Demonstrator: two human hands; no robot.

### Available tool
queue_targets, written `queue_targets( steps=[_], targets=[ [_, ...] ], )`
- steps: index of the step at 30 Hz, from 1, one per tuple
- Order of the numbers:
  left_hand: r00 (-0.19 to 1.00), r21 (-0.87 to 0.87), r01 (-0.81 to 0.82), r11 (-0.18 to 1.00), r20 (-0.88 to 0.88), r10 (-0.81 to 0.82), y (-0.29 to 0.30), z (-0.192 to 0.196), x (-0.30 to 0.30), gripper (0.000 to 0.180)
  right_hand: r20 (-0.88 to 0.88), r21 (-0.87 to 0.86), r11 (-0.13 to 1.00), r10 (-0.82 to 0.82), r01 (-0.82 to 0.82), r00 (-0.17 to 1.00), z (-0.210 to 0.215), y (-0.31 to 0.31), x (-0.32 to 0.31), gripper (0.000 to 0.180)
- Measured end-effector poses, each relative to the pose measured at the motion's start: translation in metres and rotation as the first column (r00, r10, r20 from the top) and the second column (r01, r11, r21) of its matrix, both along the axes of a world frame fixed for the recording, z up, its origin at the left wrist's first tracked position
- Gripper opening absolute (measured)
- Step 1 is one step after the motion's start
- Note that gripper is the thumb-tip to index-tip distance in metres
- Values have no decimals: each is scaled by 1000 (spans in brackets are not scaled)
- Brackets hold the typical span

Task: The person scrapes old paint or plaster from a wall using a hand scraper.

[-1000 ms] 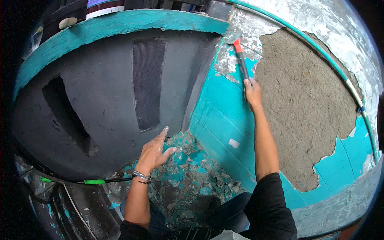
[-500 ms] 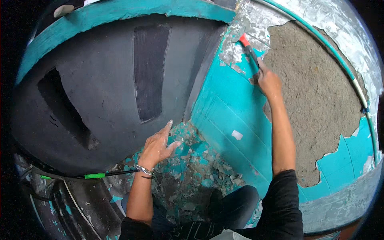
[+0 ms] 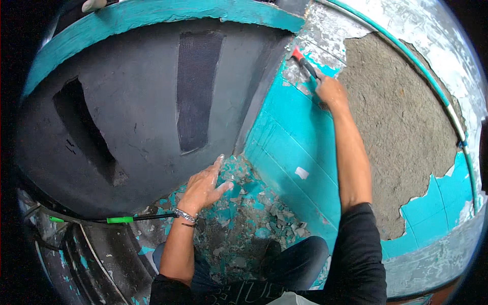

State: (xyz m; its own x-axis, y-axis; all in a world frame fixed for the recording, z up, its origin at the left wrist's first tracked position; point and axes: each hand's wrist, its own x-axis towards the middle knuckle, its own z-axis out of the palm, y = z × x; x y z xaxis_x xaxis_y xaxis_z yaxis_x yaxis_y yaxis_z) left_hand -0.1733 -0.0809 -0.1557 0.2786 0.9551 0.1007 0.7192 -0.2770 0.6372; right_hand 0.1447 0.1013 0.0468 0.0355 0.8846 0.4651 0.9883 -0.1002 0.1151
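My right hand [image 3: 331, 92] is wrapped round the dark handle of a scraper [image 3: 305, 62] with a red collar. Its head meets the turquoise painted wall [image 3: 300, 132] near the upper corner, where the paint is partly stripped to a whitish grey surface [image 3: 325, 43]. Just right of that hand lies a rough patch of bare grey-brown mortar [image 3: 399, 127]. My left hand [image 3: 203, 188], dusty and with fingers spread, hangs over the lower corner and holds nothing. It is nearest to the dark grey panel [image 3: 147, 122].
Turquoise paint flakes and rubble [image 3: 249, 218] cover the floor between the walls and my knees. A turquoise-and-white pipe [image 3: 432, 76] curves down the right wall. A thin dark rod with green bands [image 3: 120, 220] runs at lower left. A turquoise ledge [image 3: 152, 15] tops the panel.
My right hand and the scraper have moved left and slightly down, toward the wall corner. My left hand has barely moved. The whole view has shifted slightly.
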Motion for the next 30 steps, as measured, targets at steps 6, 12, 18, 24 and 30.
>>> queue_targets(
  steps=[6, 12, 18, 24, 30],
  targets=[
    [998, 53, 46, 998, 40, -48, -2, -3, 9, 80, -118, 161, 946, 302, -282, 946, -19, -18, 25, 47],
    [998, 15, 51, 999, -26, -51, 2, -4, 7, 81, -997, 63, 873, 71, -483, -2, -48, -55, 29, 26],
    [997, 43, 71, 997, -32, -70, 1, -10, 4, 80, -973, -1, 892, 103, -452, 205, -42, -43, 19, 27],
    [993, -22, 42, 999, -109, -44, 5, -14, 2, 79, 23, -13, 996, 84, -84, 996, -18, -26, 8, 47],
    [995, -10, 72, 997, -66, -73, 7, -20, 3, 79, 103, -130, 991, -20, 34, 994, 14, 0, -12, 48]
  ],
)
